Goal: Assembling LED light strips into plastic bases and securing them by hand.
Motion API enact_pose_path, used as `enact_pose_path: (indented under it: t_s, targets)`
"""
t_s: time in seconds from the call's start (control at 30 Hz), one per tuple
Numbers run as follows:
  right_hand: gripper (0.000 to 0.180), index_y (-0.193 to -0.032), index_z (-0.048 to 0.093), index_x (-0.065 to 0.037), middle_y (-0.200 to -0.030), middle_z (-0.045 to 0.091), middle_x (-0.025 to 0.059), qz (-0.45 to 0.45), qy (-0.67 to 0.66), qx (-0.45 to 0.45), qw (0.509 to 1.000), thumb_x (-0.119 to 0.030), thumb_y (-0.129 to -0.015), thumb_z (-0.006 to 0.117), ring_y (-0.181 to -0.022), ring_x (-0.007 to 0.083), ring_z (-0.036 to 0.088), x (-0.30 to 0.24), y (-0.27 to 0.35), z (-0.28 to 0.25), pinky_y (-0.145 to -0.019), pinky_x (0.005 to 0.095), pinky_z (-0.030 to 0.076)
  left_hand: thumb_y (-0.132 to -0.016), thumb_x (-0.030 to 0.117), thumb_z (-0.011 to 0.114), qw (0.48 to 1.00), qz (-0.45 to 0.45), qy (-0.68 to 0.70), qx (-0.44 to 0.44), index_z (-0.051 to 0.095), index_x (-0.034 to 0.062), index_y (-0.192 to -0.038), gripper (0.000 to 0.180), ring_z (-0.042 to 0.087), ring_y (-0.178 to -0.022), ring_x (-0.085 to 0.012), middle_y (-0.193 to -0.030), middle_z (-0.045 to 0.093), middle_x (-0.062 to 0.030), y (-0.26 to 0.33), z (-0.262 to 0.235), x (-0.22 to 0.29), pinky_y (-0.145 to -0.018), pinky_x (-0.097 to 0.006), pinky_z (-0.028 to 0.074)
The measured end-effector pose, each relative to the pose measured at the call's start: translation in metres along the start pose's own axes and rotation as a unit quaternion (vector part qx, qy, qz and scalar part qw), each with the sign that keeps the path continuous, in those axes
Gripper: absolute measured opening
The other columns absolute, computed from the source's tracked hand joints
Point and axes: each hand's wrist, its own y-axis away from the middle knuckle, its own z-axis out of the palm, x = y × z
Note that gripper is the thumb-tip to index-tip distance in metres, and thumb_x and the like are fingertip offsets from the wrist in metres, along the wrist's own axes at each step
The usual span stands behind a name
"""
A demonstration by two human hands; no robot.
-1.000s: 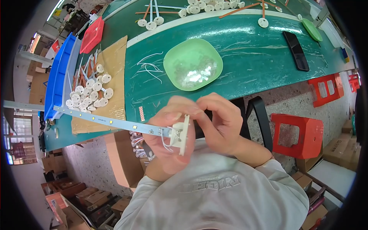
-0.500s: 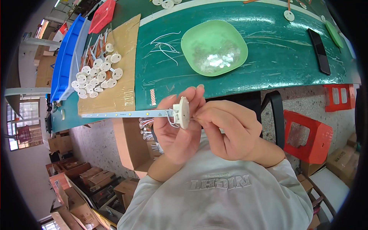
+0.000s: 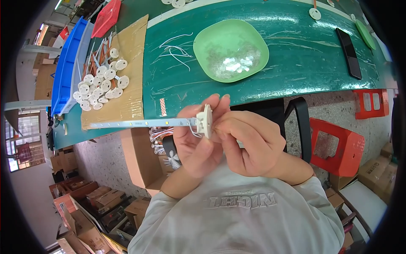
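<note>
Currently, an LED strip (image 3: 146, 123) with a round white cap (image 3: 206, 121) is up in front of the person's chest, just on the 6 o'clock side of the green table's (image 3: 173, 93) middle. Its long axis lies almost straight along the 9-to-3 line: the bare tip points to 9 o'clock, appearing across the near edge of a cardboard sheet (image 3: 132, 80), while the cap forms the 3 o'clock end. The cap's flat outer face looks toward 3 o'clock, its disc standing roughly along 12-to-6. Short white leads (image 3: 193, 129) loop between strip and cap.

The left hand (image 3: 189, 154) grips the cap end, fingers behind, thumb at the cap's 6 o'clock rim. The right hand (image 3: 256, 142) is closed to a narrow pinch at the cap's outer face; whether anything thin sits between thumb and forefinger cannot be told.

From the hands, a green bowl (image 3: 231, 51) of small clear pieces lies at 12 o'clock, and piled capped strips (image 3: 101, 82) at 10.
</note>
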Motion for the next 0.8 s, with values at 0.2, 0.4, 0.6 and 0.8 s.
enact_pose_path:
  t_s: [0.2,0.4,0.6,0.8]
  targets:
    - [0.016,-0.091,0.064,0.005,-0.084,0.067,0.0152,-0.026,0.038,0.037,0.998,0.009,-0.075,0.064,-0.069,0.0272,0.068,0.005,0.004,0.006,-0.059,0.0313,0.056,-0.089,0.006,0.064,1.0,-0.002,0.006,0.0,0.038,0.0061,-0.138,0.055,0.039,-0.136,-0.041,-0.146,0.041,-0.0227,0.001,0.0,-0.004,-0.114,-0.05,0.031]
    - [0.019,-0.09,0.064,0.005,-0.082,0.067,0.0155,-0.004,0.066,-0.011,0.998,0.011,-0.072,0.063,-0.068,0.0272,0.068,-0.003,0.001,0.009,-0.06,0.0309,0.057,-0.089,0.008,0.065,1.0,-0.012,-0.004,0.028,0.039,0.0067,-0.136,0.054,0.042,-0.134,-0.0405,-0.143,0.044,-0.0225,0.002,-0.005,-0.005,-0.112,-0.051,0.033]
    - [0.019,-0.09,0.063,0.005,-0.084,0.067,0.0162,-0.017,-0.014,0.025,0.999,0.011,-0.072,0.064,-0.068,0.0271,0.067,0.009,0.006,0.012,-0.061,0.032,0.057,-0.089,0.008,0.066,0.999,-0.008,0.043,0.005,0.041,0.0074,-0.134,0.052,0.041,-0.135,-0.0395,-0.142,0.045,-0.0225,0.004,-0.008,-0.007,-0.114,-0.051,0.031]
    - [0.016,-0.093,0.06,0.005,-0.084,0.065,0.0176,-0.001,-0.082,0.034,0.996,0.009,-0.077,0.063,-0.068,0.026,0.066,0.006,0.007,0.014,-0.06,0.0311,0.056,-0.086,0.004,0.067,0.997,0.024,0.049,-0.046,0.041,0.0111,-0.134,0.055,0.038,-0.137,-0.0393,-0.144,0.042,-0.0221,-0.001,-0.011,-0.006,-0.117,-0.051,0.026]
